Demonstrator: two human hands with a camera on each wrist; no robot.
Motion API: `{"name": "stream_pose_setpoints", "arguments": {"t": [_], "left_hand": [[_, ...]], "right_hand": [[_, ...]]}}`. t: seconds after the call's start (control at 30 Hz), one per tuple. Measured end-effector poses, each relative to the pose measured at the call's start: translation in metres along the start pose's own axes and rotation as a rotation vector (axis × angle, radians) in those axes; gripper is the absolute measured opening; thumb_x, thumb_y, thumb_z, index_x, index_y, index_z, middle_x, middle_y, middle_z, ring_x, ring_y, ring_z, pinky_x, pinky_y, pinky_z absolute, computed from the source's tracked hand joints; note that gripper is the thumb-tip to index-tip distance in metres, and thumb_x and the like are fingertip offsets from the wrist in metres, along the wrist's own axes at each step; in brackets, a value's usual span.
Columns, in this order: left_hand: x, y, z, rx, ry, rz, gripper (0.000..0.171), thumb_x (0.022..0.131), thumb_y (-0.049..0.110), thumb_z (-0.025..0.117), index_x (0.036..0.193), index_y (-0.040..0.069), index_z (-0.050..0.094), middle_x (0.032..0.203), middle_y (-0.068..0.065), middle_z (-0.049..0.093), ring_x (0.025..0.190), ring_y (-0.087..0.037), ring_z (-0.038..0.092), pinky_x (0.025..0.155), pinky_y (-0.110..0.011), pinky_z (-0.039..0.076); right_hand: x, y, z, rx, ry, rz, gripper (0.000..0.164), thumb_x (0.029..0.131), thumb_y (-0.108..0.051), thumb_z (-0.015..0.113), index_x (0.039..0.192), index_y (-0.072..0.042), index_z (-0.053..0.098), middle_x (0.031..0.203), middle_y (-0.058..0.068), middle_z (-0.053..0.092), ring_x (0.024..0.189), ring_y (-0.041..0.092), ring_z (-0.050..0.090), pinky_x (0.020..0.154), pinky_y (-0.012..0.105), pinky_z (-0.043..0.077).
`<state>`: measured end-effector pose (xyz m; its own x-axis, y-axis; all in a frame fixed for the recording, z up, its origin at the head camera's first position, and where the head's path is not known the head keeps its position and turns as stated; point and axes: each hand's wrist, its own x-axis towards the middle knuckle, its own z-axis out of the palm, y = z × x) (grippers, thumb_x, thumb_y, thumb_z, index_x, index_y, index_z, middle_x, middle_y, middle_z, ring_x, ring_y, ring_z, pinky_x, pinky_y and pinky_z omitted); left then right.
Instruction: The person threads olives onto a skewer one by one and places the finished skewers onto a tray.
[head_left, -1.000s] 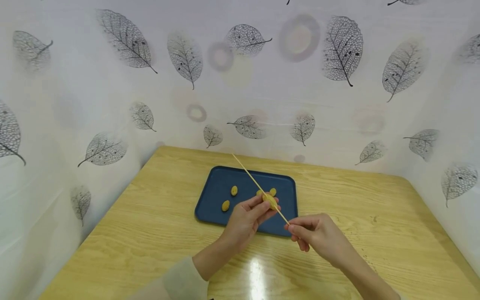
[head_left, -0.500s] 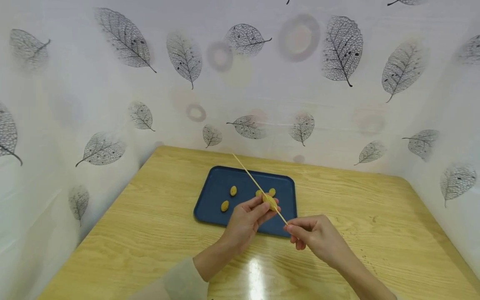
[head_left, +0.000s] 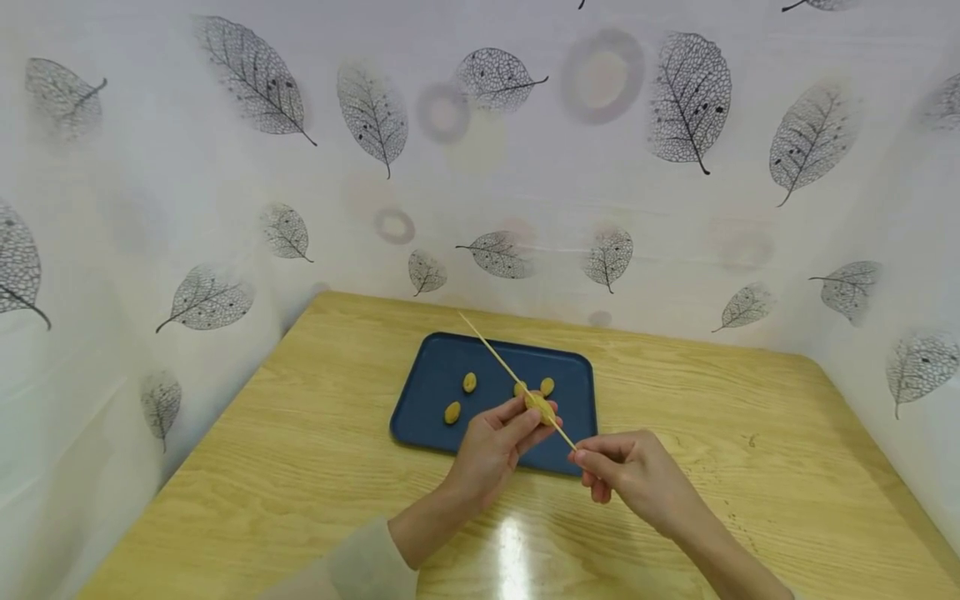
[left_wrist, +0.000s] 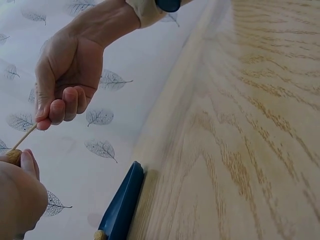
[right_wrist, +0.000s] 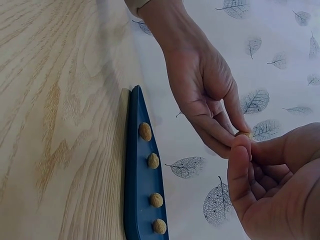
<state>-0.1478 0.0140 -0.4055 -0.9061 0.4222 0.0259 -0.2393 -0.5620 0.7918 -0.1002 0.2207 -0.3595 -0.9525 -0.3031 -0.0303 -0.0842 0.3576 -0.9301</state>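
In the head view my left hand [head_left: 495, 446] pinches a small yellow-brown oval piece [head_left: 538, 408] between thumb and fingers, over the blue tray [head_left: 420, 396]. A thin bamboo skewer [head_left: 491, 352] slants across, coming out at both ends of the piece, its far tip pointing up and left. My right hand [head_left: 641, 479] grips the skewer's near end between thumb and forefinger, other fingers curled. The left wrist view shows the skewer [left_wrist: 24, 136] meeting the end of the wrinkled piece [left_wrist: 13, 158]. In the right wrist view fingers mostly hide the held piece.
Several more pieces lie apart on the tray, among them one at the left [head_left: 452, 412], one behind it [head_left: 469, 382] and one at the right [head_left: 547, 386]. The wooden table [head_left: 300, 442] reaches a leaf-printed cloth [head_left: 525, 192] at its back and sides.
The skewer's far tip has shifted slightly left and down. Both hands keep their hold almost in place.
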Motion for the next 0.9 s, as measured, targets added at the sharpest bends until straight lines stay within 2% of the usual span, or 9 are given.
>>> {"name": "stream_pose_setpoints", "arguments": {"t": [0.5,0.73,0.9], "left_hand": [[-0.0033,-0.0045,-0.0038,0.008,0.004,0.000,0.043,0.107,0.002,0.056,0.147,-0.010,0.049,0.135,-0.024,0.061,0.122,-0.026,0.064,0.108,-0.034,0.051],[-0.0041,-0.0063,-0.0035,0.004,0.014,-0.001,0.042,0.107,0.003,0.057,0.146,-0.010,0.050,0.135,-0.024,0.061,0.121,-0.026,0.065,0.108,-0.033,0.051],[-0.0051,-0.0064,-0.0038,-0.002,0.016,-0.002,0.042,0.107,0.003,0.056,0.146,-0.010,0.050,0.135,-0.023,0.061,0.122,-0.026,0.065,0.108,-0.033,0.051]], "right_hand": [[0.0018,0.0029,0.0036,0.022,-0.013,0.005,0.025,0.104,-0.011,0.064,0.097,0.011,0.073,0.074,0.008,0.065,0.060,0.014,0.062,0.053,0.030,0.059],[0.0025,0.0043,0.0041,0.009,-0.016,0.008,0.025,0.104,-0.011,0.064,0.095,0.011,0.073,0.073,0.013,0.064,0.058,0.013,0.060,0.051,0.030,0.058],[0.0036,0.0035,0.0053,0.005,-0.012,0.016,0.026,0.104,-0.012,0.064,0.094,0.010,0.073,0.070,0.008,0.063,0.057,0.013,0.060,0.050,0.029,0.057]]}}
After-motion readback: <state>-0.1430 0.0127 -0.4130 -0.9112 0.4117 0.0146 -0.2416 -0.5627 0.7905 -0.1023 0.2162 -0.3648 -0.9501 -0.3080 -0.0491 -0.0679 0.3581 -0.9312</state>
